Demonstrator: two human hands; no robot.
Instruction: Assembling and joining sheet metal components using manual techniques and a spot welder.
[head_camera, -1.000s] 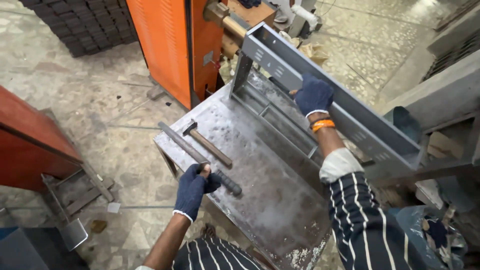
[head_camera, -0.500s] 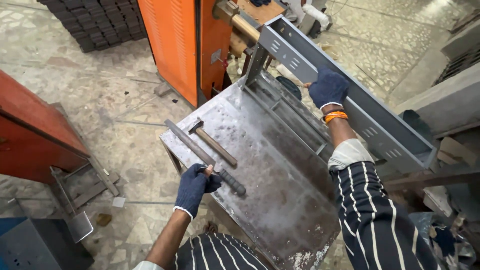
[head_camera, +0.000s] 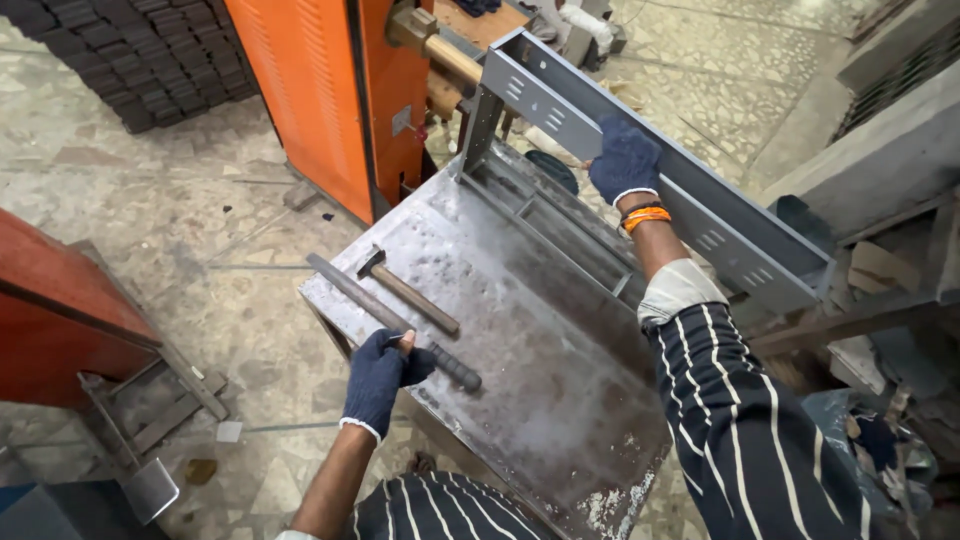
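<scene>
We see the long grey metal channel (head_camera: 690, 190) standing on edge along the far side of the steel worktop (head_camera: 540, 350), at about 1 o'clock, with our right hand (head_camera: 625, 160) closed over its upper rim. Our left hand (head_camera: 380, 375), at 8 o'clock, has its fingers wrapped round a dark metal bar (head_camera: 395, 325); a wooden-handled hammer (head_camera: 405, 290) lies just beside the bar, and an orange machine (head_camera: 320, 90) stands at 11 o'clock.

Left hand (head_camera: 381, 375) is wearing a dark blue knit glove with a white cuff edge; the forearm below it is showing bare. Right hand (head_camera: 624, 160) is wearing a matching blue glove, white-trimmed at the wrist. An orange band is sitting just under that cuff. Right sleeve is showing dark fabric with thin white stripes, its pale lining rolled back.
</scene>
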